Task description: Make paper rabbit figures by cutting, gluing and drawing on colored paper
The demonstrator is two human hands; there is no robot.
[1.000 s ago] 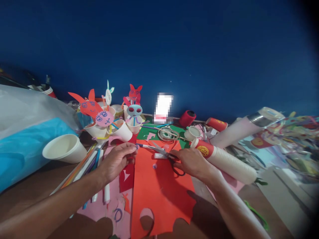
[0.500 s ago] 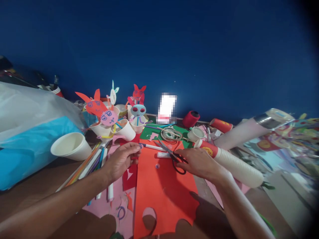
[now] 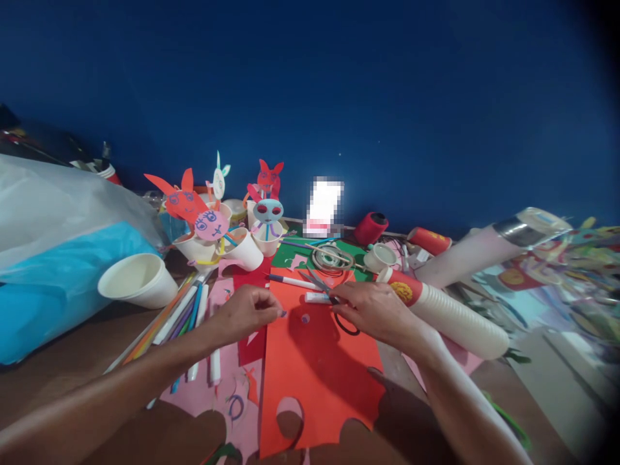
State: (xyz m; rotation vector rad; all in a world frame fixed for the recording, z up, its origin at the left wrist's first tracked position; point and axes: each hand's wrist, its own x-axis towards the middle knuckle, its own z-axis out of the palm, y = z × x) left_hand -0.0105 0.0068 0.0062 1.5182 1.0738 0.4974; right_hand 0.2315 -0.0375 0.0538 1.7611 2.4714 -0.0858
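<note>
While left hand pinches tiny purple bit, right grips scissors, one o'clock on cut-into orange sheet; paper faces, eleven o'clock, look done; round bit apparently unattached.

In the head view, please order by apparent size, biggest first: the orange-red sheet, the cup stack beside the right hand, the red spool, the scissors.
1. Orange-red sheet
2. Cup stack
3. Red spool
Scissors: unsure, because the right hand partly covers them.

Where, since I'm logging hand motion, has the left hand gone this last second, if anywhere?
Yes: judged against the orange sheet, the left hand has moved toward the sheet's near edge and slightly right.
</note>
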